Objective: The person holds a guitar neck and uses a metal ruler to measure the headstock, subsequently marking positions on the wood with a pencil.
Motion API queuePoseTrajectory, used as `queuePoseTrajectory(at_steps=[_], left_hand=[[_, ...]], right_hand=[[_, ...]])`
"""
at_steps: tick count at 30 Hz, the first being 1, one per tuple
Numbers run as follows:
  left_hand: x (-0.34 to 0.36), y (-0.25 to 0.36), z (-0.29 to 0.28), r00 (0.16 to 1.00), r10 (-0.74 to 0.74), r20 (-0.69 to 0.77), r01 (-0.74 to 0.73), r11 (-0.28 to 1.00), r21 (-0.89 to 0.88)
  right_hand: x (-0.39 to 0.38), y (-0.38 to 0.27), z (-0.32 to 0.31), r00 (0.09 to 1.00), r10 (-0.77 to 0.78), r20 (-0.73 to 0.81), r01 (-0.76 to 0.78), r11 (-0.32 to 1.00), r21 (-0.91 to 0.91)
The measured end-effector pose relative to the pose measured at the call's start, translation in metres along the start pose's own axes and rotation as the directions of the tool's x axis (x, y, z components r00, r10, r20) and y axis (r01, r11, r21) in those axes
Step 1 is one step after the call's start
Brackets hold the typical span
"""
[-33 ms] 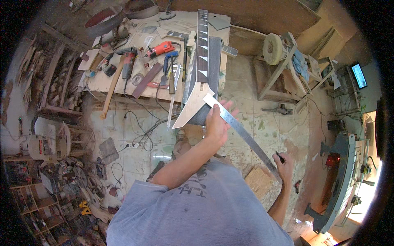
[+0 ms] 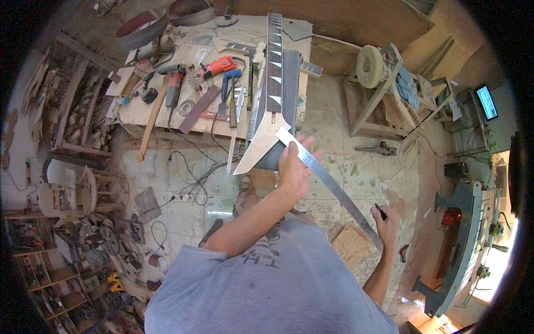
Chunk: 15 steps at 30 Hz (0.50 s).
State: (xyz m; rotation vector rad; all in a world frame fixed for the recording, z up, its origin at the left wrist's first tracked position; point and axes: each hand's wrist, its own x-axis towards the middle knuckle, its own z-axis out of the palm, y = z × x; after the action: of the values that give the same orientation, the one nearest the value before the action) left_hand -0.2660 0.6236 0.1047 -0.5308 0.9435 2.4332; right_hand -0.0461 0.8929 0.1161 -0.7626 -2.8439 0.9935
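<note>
A guitar neck [image 2: 274, 72] with a dark fretboard and white fin-shaped inlays lies lengthwise on a dark padded support [image 2: 289, 83]. Its pale, pointed headstock [image 2: 258, 143] faces me. My left hand [image 2: 295, 170] pinches a long steel ruler [image 2: 336, 186], thumb on top and fingers spread beneath. One end of the ruler, with a whitish piece or glare on it, meets the headstock's edge. From there it slants down to the right. Near its far end, my right hand [image 2: 386, 222] is closed around a slim black pen [image 2: 380, 212]; whether this hand touches the ruler I cannot tell.
On the workbench [image 2: 130, 114] left of the neck are a red power tool [image 2: 218, 67], a grinder [image 2: 176, 83], a blue-handled tool [image 2: 227, 83] and a dark wood strip [image 2: 200, 108]. Cables [image 2: 194, 178] trail onto the floor. At right stands a wooden frame with a round wheel [image 2: 369, 65].
</note>
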Motion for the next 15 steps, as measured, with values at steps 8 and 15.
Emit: queuePoseTrajectory(at_steps=[8,15], left_hand=[[-0.004,0.007,-0.001,0.998,0.043,-0.045,-0.038,0.994,0.098],[-0.007,0.007,0.003,0.996,0.067,-0.065,-0.059,0.992,0.113]], right_hand=[[0.026,-0.070,0.001,0.996,-0.031,0.081,0.023,0.995,0.101],[0.045,-0.101,0.049,0.921,-0.145,0.362,0.108,0.987,0.119]])
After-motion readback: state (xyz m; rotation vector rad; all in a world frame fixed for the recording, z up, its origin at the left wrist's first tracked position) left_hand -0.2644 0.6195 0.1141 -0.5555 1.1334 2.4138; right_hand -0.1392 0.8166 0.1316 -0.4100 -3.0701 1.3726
